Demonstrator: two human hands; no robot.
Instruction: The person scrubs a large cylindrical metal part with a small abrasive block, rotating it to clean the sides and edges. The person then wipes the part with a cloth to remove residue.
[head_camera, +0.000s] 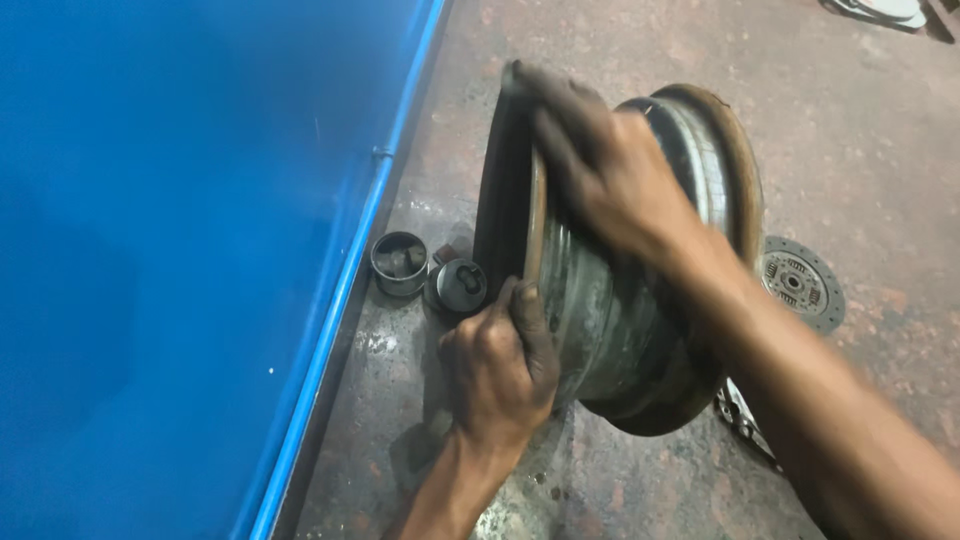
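Fingers of the left hand curl around the lower edge of a worn steel wheel rim, pressed together against its near flange, likely to brace it from rolling. Fingers of the right hand lie flat and close together over the rim's top edge, pressing on a dark band of rubber that hugs the flange. That grip from above and below seems meant to keep the rim standing on its edge on the stained concrete floor. Just left of the rim, two small round metal cups sit on the floor beside a blue painted wall. Right of the rim lies a clutch disc, flat and apart from it.
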